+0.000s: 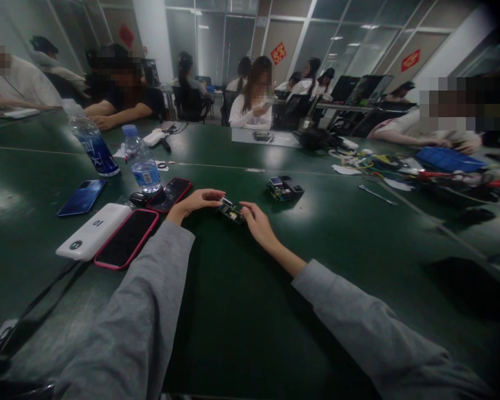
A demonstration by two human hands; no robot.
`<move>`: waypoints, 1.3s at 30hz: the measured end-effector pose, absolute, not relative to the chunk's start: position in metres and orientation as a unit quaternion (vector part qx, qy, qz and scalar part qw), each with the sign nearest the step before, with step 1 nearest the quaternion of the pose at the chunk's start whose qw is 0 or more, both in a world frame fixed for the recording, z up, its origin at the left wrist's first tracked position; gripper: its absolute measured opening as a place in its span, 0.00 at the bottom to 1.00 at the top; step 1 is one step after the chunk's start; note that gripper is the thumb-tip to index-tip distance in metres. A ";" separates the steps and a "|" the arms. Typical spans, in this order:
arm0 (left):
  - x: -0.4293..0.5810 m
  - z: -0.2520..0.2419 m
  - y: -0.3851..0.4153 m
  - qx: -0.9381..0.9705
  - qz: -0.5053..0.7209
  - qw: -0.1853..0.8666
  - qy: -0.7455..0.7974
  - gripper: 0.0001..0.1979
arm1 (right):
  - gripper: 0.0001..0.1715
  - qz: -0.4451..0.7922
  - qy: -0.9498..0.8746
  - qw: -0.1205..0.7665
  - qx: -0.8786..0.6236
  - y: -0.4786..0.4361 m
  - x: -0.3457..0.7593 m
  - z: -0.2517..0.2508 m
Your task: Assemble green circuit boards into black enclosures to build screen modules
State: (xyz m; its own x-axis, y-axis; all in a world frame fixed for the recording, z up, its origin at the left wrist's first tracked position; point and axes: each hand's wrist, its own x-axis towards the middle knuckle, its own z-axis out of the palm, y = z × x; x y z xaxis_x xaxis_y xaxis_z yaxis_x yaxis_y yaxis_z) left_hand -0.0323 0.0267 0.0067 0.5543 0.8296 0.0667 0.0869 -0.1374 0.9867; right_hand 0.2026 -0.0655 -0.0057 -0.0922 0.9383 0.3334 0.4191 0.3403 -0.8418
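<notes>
A small circuit board point(231, 213) with dark and metallic parts is held low over the green table point(233, 311). My left hand point(195, 201) grips its left end, fingers curved over and thumb beneath. At its right end, my right hand point(256, 219) pinches the edge between thumb and fingers. Just beyond, to the right, a second board assembly point(280, 189) rests against a dark block point(292, 186). Close to my left wrist lies a phone in a red case point(173, 193), with a black rounded object point(139, 198) beside it.
To the left are a white power bank point(94, 230) with a cable, a pink-edged phone point(127, 239), a blue phone point(82, 197) and two bottles, one a water bottle point(141, 161). A wrench point(377, 194) and tangled cables point(366, 159) lie right. Several people sit around.
</notes>
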 end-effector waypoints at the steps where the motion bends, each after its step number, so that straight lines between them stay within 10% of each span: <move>1: -0.032 0.008 0.026 0.676 0.333 0.563 0.339 0.26 | 0.22 0.295 -0.671 0.449 -0.511 -0.064 0.204 -0.007; 39: -0.033 0.005 0.029 0.641 0.401 0.527 0.388 0.18 | 0.20 0.195 -0.722 0.411 -0.521 -0.069 0.201 -0.002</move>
State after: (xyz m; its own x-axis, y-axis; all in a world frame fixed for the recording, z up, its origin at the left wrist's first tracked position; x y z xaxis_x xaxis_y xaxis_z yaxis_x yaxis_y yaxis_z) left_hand -0.0326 0.0293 0.0053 0.3769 0.9201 0.1061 0.0740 -0.1441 0.9868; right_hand 0.2011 -0.0685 -0.0023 -0.1180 0.9131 0.3903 0.5920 0.3802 -0.7106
